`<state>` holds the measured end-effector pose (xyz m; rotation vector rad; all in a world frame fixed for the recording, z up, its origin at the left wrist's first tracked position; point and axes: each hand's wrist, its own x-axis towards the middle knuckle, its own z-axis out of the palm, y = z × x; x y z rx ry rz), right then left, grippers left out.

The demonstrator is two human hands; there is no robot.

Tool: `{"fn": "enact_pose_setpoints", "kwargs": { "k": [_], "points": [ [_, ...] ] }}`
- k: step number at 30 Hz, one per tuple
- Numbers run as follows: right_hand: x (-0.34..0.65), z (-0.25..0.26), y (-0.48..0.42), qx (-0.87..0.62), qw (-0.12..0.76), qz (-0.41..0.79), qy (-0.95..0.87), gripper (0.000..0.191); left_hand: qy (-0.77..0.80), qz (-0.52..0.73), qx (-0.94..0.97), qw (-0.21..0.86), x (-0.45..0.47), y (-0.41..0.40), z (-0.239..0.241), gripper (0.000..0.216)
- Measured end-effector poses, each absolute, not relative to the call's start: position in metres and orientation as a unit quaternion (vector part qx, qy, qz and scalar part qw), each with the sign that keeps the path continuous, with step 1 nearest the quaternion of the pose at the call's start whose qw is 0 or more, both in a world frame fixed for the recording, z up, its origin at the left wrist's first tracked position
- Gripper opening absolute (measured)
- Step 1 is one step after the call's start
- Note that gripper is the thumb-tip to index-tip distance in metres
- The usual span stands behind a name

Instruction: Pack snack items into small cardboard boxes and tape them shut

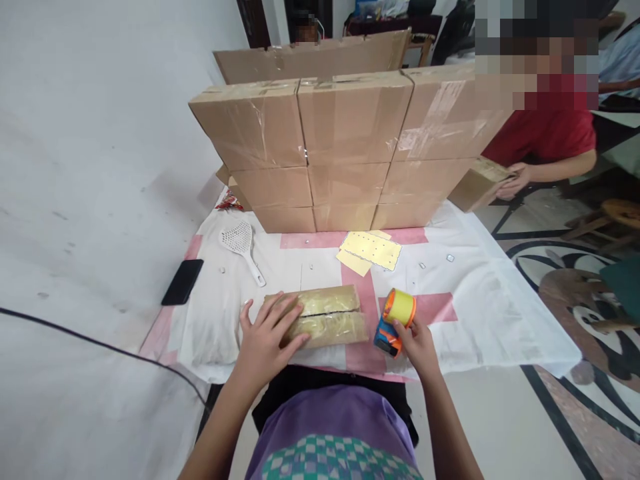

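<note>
Left hand [267,337] lies flat, fingers spread, palm pressing on the left end of a small flat brown cardboard box [320,316] whose top flaps meet along a middle seam; looks like it pins the box so it can't slide. The box sits near the front edge of the white-and-pink cloth-covered worktop [480,313], roughly centred, right in front of the person.

Right hand [417,343] is clenched around the orange-and-blue tape dispenser with a yellow tape roll [395,319], roll tilted up and away, just beside the box's right end, apparently touching the cloth. Held low and close, so the reach to the seam is short.

Behind, a wall of stacked brown cardboard cartons [345,147] closes off the back edge. Between the wall and the box: a yellow perforated card sheet [371,250], a white plastic slotted scoop [243,245] toward the left, and a black phone [183,281] at the left edge. Open room is mostly to the right of the dispenser, toward the right front corner. Another person in a red shirt holds a small carton [479,185] off the back right corner.
</note>
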<state>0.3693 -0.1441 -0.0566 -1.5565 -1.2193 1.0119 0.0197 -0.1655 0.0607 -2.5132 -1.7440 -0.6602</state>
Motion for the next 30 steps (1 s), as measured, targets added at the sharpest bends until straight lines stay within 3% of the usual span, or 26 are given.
{"fn": "enact_pose_setpoints", "kwargs": {
  "k": [8, 17, 25, 30],
  "points": [
    [0.352, -0.064, -0.153, -0.652, 0.507, 0.339, -0.450, 0.047, -0.569, -0.152, -0.807, -0.048, 0.013, -0.138, 0.071, 0.031],
    [0.350, -0.058, -0.150, -0.638, 0.520, 0.371, -0.430, 0.042, -0.544, -0.146, -0.825, -0.050, 0.019, -0.118, 0.078, 0.025],
    [0.352, -0.057, -0.151, -0.642, 0.502, 0.366, -0.449, 0.040, -0.531, -0.184, -0.827, 0.007, 0.020, -0.119, 0.077, 0.025],
    [0.354, -0.058, -0.152, -0.642, 0.484, 0.382, -0.456, 0.042, -0.511, -0.201, -0.835, -0.020, 0.023, -0.122, 0.071, 0.023]
  ]
}}
